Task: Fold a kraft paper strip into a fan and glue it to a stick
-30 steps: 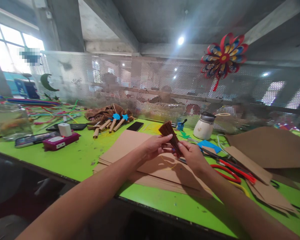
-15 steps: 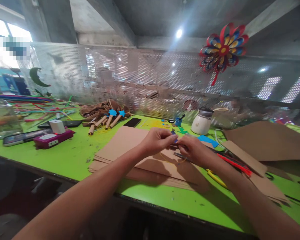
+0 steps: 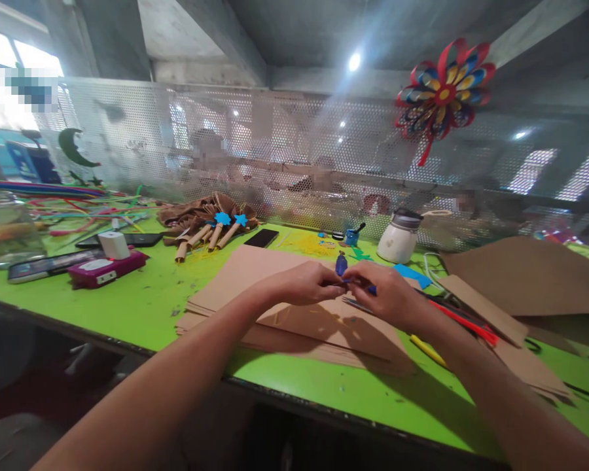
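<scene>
Above a stack of brown paper sheets (image 3: 255,268), my left hand (image 3: 310,282) and my right hand (image 3: 380,291) meet fingertip to fingertip. Both pinch a small, thin blue piece (image 3: 346,282) between them; its exact shape is too small to tell. A dark blue bottle-like object (image 3: 341,263) stands just behind the fingertips. Grey metal tips of a tool (image 3: 357,303) show under my right hand. Thin yellow strands (image 3: 287,314) lie on the paper below my hands.
Brown rolled-paper pieces with blue shapes (image 3: 220,226), a black phone (image 3: 262,238) and a white jug (image 3: 398,239) are at the back. A purple power strip (image 3: 107,269) sits left. Red-handled tool (image 3: 466,320), yellow tool (image 3: 428,350) and large brown paper (image 3: 530,275) lie right.
The fingers of both hands have shifted and loosened around the blue piece, with my left hand a little flatter. The dark blue object behind them shows more fully. The view has shifted slightly.
</scene>
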A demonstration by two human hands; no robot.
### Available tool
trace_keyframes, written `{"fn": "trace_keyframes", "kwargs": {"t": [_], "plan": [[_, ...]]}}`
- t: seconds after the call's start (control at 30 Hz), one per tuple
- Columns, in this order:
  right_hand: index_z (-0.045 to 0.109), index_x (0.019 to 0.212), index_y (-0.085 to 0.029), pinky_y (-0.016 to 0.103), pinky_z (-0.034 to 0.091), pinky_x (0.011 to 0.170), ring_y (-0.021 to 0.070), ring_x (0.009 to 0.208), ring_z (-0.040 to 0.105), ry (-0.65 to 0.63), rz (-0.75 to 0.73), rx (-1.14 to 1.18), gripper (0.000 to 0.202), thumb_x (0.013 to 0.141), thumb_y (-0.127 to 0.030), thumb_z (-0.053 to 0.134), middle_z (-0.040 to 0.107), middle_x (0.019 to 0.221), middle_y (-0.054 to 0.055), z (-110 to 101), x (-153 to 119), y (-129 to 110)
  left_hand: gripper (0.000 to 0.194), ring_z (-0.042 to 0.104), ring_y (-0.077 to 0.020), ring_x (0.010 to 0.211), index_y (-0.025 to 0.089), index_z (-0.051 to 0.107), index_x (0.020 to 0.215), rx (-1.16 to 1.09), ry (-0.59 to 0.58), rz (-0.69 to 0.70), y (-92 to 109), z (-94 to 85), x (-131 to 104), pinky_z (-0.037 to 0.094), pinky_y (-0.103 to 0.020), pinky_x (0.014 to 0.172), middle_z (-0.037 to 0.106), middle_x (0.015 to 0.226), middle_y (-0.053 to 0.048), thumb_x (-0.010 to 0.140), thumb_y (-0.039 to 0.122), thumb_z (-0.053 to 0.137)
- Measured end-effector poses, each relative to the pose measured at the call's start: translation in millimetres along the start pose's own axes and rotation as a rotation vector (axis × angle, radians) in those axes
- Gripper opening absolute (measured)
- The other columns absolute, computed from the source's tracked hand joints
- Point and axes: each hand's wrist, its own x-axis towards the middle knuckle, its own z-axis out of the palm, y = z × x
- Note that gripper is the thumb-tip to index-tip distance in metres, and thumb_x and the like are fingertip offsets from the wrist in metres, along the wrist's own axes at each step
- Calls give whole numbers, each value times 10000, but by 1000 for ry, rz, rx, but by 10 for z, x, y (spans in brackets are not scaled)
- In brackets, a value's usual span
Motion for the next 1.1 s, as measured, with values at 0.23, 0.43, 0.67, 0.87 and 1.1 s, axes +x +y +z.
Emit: {"fn": "trace_keyframes", "kwargs": {"t": [0.23,0.43,0.67,0.87,1.1], "plan": [[584,879,-156,279,398,602,149,653,519,93,36,1,160,756,-128,485,591,767,50,-72,12,-21,230,531,-123,747,139,606,979,-305,-13,-29,-28,46,43,413,-240,669,601,849,-41,844,248,455],[564,942,-155,291,438,598,148,651,555,77,186,327,182,782,-205,491,608,748,41,-35,21,12,195,559,-102,704,120,606,931,-533,-27,-125,-14,75,43,426,-230,641,633,832,-57,815,249,516],[570,916,-153,280,467,545,135,590,572,133,377,692,254,716,-304,611,599,702,19,29,39,87,299,598,-128,615,114,580,1023,-708,-72,-196,-41,171,45,348,-187,434,660,857,-116,808,320,560],[606,892,-161,273,458,534,121,558,551,175,376,672,233,725,-324,613,626,703,20,29,35,147,359,611,-121,645,160,533,1146,-942,-131,-166,-47,160,35,406,-211,512,650,947,-122,821,311,561],[635,849,-141,291,465,548,131,553,549,255,433,620,247,690,-330,621,631,662,31,-5,58,196,250,620,-135,690,94,604,1006,-1002,-117,-175,-97,117,27,454,-261,648,658,845,-107,767,164,594]]}}
